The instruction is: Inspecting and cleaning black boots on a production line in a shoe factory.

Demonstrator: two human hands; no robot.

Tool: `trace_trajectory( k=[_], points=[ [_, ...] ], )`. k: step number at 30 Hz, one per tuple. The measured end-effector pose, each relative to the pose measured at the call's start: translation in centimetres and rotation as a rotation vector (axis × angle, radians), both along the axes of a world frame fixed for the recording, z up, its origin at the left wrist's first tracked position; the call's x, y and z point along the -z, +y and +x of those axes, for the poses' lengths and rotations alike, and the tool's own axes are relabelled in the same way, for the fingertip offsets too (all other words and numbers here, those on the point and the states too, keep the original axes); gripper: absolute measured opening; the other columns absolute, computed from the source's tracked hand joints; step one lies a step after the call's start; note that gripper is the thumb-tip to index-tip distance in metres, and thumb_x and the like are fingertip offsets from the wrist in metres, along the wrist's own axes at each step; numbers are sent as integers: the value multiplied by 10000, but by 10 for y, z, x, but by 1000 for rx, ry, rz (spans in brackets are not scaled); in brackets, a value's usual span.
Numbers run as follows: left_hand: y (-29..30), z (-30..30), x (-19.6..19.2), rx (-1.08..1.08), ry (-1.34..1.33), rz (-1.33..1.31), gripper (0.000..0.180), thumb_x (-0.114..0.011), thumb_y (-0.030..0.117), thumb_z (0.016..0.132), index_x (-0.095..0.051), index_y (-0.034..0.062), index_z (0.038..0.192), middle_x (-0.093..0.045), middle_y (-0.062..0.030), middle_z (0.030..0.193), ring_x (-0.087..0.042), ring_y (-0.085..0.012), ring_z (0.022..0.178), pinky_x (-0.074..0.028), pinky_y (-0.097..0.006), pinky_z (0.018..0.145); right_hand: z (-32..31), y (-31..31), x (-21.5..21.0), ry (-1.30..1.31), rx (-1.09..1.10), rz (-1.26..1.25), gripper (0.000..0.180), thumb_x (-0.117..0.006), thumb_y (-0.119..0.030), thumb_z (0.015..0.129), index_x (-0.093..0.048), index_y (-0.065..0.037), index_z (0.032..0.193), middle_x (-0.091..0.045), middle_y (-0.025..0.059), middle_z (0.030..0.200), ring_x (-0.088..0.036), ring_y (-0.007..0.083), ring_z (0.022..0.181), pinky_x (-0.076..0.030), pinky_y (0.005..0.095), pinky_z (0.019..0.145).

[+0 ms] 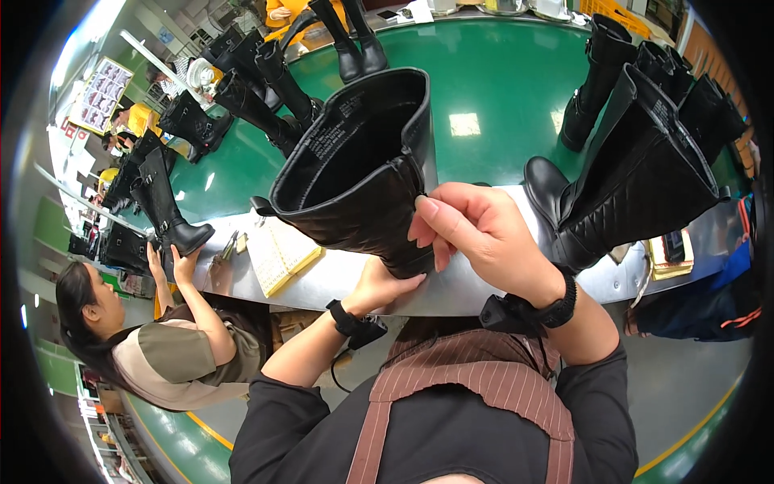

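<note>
A tall black boot (347,230) stands in front of me on the metal table edge, its wide top tilted toward me and its dark lining showing. My left hand (385,286) grips it low, around the ankle, with the thumb along the near side. At the upper right side of the shaft, my right hand (484,234) pinches thumb and finger together at the zip's edge; the small pull is mostly hidden by the fingertips. Quilted stitching runs across the shaft. Another black boot (629,177), also quilted, stands just right of my right hand.
Several black boots stand along the green conveyor (484,89). Left of my boot lies a yellow-edged paper pad (280,258); a phone on another pad (673,248) lies at right. At my left, a co-worker (177,339) holds a boot (169,206).
</note>
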State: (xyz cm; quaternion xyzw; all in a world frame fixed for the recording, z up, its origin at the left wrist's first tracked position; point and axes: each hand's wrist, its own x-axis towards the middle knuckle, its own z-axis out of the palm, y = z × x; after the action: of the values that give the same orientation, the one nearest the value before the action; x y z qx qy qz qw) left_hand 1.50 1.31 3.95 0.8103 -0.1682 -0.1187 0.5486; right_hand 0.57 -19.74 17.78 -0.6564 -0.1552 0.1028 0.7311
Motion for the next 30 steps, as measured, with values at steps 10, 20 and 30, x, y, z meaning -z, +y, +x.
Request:
trace_trajectory(
  k=[10,20,30],
  points=[
    [-1,3,19,22,13,-79,663,-813,133,708,-517,-24,1280,-623,-120,1191,-587,-211,1122,-464,-351,978,2,-26,-8,-273,-97,123,378,-480,-345,1032,-668,-16,1035,-660,25,934,-593,67,719,-459,209,657],
    [-18,-4,-32,-46,292,-289,534,-819,85,738,-589,17,1215,-649,-67,1135,-620,-158,1014,-506,-306,895,-22,-37,108,-404,385,-366,210,-744,-62,794,-689,-22,992,-649,65,921,-634,134,712,-510,258,661],
    [-33,-18,-64,-12,218,-327,505,-813,85,749,-607,7,1203,-674,-64,1066,-634,-125,918,-531,-264,789,-11,-21,93,-581,500,-305,216,-820,-67,700,-711,-57,886,-619,43,890,-588,130,646,-496,270,618]
  ],
)
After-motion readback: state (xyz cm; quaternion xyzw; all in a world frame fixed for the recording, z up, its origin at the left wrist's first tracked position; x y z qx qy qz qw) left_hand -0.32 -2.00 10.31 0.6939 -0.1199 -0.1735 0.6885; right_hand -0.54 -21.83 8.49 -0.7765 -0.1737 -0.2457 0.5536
